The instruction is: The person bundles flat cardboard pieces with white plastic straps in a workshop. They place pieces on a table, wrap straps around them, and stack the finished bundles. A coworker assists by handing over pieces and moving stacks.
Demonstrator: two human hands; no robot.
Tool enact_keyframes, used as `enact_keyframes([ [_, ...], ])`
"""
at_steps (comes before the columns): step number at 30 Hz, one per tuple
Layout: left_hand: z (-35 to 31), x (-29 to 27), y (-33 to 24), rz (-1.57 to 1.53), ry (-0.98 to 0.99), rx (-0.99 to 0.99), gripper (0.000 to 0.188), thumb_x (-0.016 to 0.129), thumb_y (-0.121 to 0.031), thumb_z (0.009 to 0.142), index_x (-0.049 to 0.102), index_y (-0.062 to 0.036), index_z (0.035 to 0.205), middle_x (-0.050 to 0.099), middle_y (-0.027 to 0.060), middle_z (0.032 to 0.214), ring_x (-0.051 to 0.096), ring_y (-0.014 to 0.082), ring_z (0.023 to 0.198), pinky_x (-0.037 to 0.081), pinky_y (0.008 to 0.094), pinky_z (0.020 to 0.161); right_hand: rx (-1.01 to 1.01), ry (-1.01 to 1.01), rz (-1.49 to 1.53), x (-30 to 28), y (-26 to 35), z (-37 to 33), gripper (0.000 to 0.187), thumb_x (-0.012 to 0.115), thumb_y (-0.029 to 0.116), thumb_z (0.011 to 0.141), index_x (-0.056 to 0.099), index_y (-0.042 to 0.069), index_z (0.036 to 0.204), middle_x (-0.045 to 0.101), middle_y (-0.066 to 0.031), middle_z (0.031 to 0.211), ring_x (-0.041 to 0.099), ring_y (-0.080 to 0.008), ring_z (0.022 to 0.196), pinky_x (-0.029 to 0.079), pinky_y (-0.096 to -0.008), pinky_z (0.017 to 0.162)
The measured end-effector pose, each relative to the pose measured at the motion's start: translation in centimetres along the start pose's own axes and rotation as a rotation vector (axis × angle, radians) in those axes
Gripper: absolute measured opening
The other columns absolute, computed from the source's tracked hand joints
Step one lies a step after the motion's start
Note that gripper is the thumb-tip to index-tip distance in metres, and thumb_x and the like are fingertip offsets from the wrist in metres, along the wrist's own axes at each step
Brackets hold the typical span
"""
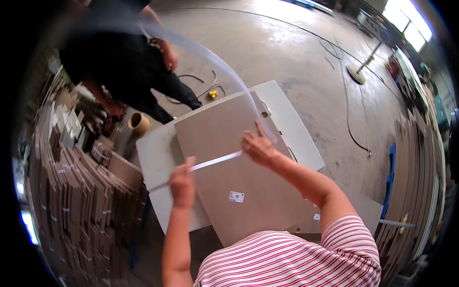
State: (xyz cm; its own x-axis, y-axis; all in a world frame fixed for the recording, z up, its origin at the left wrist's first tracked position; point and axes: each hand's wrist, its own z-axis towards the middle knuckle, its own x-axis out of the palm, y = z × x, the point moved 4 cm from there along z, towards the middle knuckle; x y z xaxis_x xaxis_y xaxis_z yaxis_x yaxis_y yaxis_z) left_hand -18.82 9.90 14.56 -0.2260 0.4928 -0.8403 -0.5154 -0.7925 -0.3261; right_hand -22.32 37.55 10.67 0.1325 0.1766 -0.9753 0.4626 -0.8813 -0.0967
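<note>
A white plastic strap point(216, 160) runs taut between my two hands above a brown panel point(222, 182). My left hand point(182, 185), slightly blurred, is closed on one end of it near the panel's left edge. With the index finger raised, my right hand point(258, 147) grips the strap over the panel's right part. From there the strap's pale, motion-blurred length arcs up and to the left, toward a person in black. A white label point(236, 196) lies on the panel. Underneath are larger cream boards point(292, 112), jutting out on both sides.
The person in black point(119, 62) stands just beyond the boards. Stacked brown panels point(76, 191) fill the left side, more long boards point(406, 172) the right. On the floor are a cardboard tube point(139, 123), a yellow object point(213, 94), cables, and a round-based stand point(356, 75).
</note>
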Motion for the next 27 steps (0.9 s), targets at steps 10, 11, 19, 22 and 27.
enact_keyframes([
  [10,2.8,-18.5,-5.4,-0.104,-0.462,-0.267,0.039,0.046,-0.005,0.098,0.045,-0.0030,0.137,0.051,0.0054,0.089,0.051,0.0164,0.083,0.044,0.0296,0.082,0.747,-0.668,0.602,9.3,-21.1,-10.1,0.023,0.052,0.023,0.097,0.060,0.001,0.096,0.064,-0.0149,0.095,0.061,-0.0274,0.099,0.044,-0.0456,0.093],
  [11,3.4,-18.3,-6.1,-0.131,-0.419,-0.284,0.039,0.048,-0.006,0.098,0.045,-0.0039,0.137,0.052,0.0053,0.090,0.051,0.0156,0.084,0.043,0.0286,0.084,0.797,-0.679,0.804,9.8,-22.3,-10.7,0.027,0.052,0.025,0.098,0.060,0.000,0.094,0.065,-0.0140,0.089,0.064,-0.0251,0.091,0.050,-0.0427,0.084],
  [19,1.9,-12.3,-6.7,-0.140,-0.176,-0.430,0.049,0.051,0.010,0.084,0.049,-0.0045,0.131,0.058,0.0107,0.111,0.056,0.0231,0.103,0.042,0.0343,0.096,0.882,-0.626,1.301,16.7,-24.9,-9.8,0.024,0.051,0.016,0.098,0.067,0.001,0.107,0.066,-0.0047,0.079,0.064,-0.0117,0.065,0.057,-0.0280,0.057],
  [22,-1.7,-10.4,-4.7,-0.028,-0.112,-0.456,0.052,0.057,0.007,0.080,0.049,-0.0020,0.130,0.053,0.0151,0.119,0.054,0.0294,0.111,0.041,0.0398,0.100,0.863,-0.601,1.410,20.5,-23.9,-7.6,0.027,0.050,0.009,0.097,0.065,0.005,0.118,0.066,-0.0039,0.081,0.063,-0.0117,0.066,0.055,-0.0271,0.058],
  [27,-8.7,-9.3,-2.7,0.159,-0.072,-0.562,0.065,0.064,-0.001,0.079,0.039,-0.0051,0.139,0.042,0.0182,0.133,0.044,0.0341,0.121,0.036,0.0439,0.104,0.851,-0.567,1.447,22.0,-19.3,-4.4,0.025,0.053,0.014,0.094,0.068,0.008,0.114,0.069,-0.0089,0.085,0.066,-0.0163,0.077,0.053,-0.0317,0.069],
])
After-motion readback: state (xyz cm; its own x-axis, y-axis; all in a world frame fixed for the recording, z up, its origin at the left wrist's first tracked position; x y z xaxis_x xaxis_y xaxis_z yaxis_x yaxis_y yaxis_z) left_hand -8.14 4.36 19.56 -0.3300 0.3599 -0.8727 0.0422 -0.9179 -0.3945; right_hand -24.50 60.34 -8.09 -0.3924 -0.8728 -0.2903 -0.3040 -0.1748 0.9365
